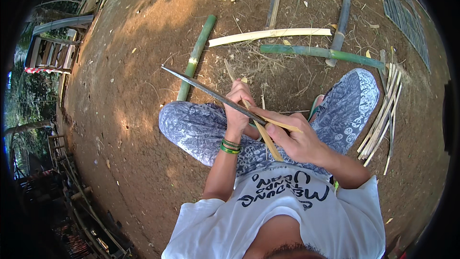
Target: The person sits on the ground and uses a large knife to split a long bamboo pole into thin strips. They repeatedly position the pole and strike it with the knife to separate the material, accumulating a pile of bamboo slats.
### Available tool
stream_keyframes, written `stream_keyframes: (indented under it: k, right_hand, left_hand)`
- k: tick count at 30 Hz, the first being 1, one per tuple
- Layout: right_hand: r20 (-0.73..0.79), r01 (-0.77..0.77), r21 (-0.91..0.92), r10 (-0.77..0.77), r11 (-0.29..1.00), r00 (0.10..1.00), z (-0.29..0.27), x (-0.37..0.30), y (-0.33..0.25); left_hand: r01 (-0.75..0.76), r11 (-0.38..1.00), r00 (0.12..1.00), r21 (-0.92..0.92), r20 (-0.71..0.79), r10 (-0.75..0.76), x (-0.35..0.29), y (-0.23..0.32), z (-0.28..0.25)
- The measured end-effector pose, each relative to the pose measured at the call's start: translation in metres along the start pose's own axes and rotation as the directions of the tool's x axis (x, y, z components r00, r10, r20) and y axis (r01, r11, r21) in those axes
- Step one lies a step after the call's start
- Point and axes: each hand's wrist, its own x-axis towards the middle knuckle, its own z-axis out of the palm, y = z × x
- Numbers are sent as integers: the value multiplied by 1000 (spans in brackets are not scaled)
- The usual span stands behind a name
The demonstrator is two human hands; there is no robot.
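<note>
My left hand is closed round a thin pale bamboo strip. The strip's tip sticks out past the knuckles. Below the hand, a pale length runs down toward my shirt, and another pale piece lies along my right fingers. A long dark knife crosses over the strip, its tip pointing to the upper left. My right hand is closed round the near end of the knife, index finger stretched along it; its grip is mostly hidden. Both hands are over my lap, close together.
A green bamboo pole lies by my left knee. Ahead are a split bamboo slat, a green pole and a grey pole. Thin strips lie beside my right knee. A slatted bamboo panel is at far right.
</note>
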Motion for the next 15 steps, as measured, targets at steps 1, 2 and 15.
stream_keyframes:
  k: [1,2,15]
  right_hand:
    - [-4,3,-12,-3,1000,1000,-1,0,-1]
    - [1,-10,-10,10,1000,1000,-2,1,-2]
    - [44,-100,-31,101,995,994,-11,3,-9]
  left_hand:
    - [6,1000,1000,-15,-18,-6,0,-1,0]
    - [-30,998,999,-59,-16,29,1,0,1]
    - [11,997,998,-74,-63,-15,-1,-1,5]
